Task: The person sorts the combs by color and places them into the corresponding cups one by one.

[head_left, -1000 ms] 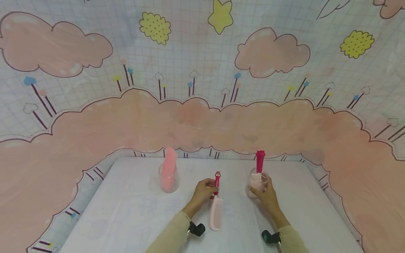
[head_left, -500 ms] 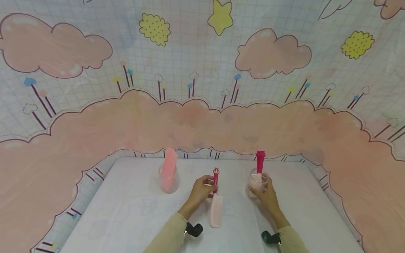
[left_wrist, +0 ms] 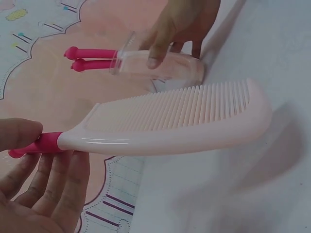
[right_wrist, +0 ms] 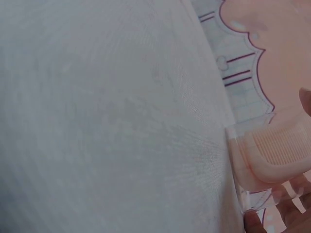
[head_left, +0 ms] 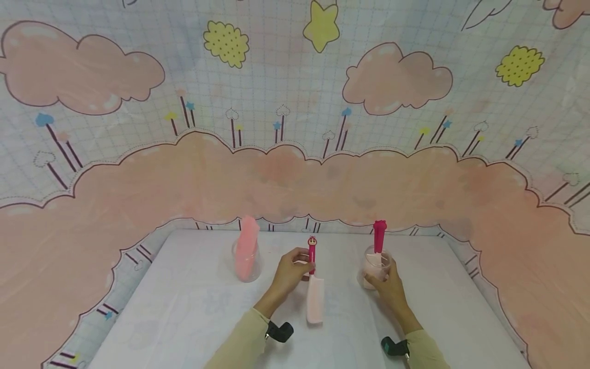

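My left hand (head_left: 288,271) pinches a comb (head_left: 315,302) by its magenta handle, between thumb and fingers. The comb has a pale pink toothed head and a small cartoon face at the handle's end. In the left wrist view the pale head (left_wrist: 170,141) is held out above the white surface, casting a shadow. To the right, my right hand (head_left: 391,284) grips a clear cup (head_left: 367,264) standing on the table. Two magenta handles (left_wrist: 95,53) stick out of the cup in the left wrist view, and pale comb teeth (right_wrist: 286,145) show through its wall in the right wrist view.
At the back left of the white table (head_left: 184,307) stands another clear cup (head_left: 256,266) with a pink, flat, long item (head_left: 246,246) leaning in it. A cloud-patterned backdrop (head_left: 295,179) rises behind the table. Each wrist wears a dark camera mount (head_left: 280,332).
My left hand has moved away from me toward the back and slightly left, carrying the comb with it. The right hand and the cup it grips stay where they were.
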{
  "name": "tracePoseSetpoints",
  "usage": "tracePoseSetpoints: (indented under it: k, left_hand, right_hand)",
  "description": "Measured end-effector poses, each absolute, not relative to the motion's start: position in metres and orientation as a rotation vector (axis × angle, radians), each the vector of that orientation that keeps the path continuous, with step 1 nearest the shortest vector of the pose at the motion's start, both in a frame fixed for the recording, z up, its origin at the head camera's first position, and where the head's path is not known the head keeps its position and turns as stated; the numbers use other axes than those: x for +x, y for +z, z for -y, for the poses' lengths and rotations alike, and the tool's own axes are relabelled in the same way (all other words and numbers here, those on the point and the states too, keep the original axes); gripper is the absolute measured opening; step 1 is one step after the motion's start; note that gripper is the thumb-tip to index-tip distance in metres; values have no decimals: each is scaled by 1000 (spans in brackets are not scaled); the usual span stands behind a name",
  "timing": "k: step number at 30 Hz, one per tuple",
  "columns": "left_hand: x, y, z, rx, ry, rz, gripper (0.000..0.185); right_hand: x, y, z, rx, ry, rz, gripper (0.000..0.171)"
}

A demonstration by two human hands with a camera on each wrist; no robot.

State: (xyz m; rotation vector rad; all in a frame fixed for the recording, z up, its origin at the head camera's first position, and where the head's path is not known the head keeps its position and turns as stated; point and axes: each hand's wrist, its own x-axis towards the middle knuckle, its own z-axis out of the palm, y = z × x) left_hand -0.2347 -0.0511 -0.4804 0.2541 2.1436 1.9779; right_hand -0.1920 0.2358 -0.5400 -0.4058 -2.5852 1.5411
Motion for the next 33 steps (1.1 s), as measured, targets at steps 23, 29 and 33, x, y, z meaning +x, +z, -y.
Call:
tracePoseSetpoints:
  k: [23,29,33]
  left_hand:
    - [-235,-435,48,416,2064,-2155,33]
    - [-235,-420,42,488,2137,-2114,34]
    - [-237,-413,36,512,2163,-2110,31]
  right_hand:
    - [-191,-542,-237,-393,1564,2576,91]
    - [-190,-542,-237,-375,1566,2575,89]
    - [-191,-542,-237,-367,1567,2577,90]
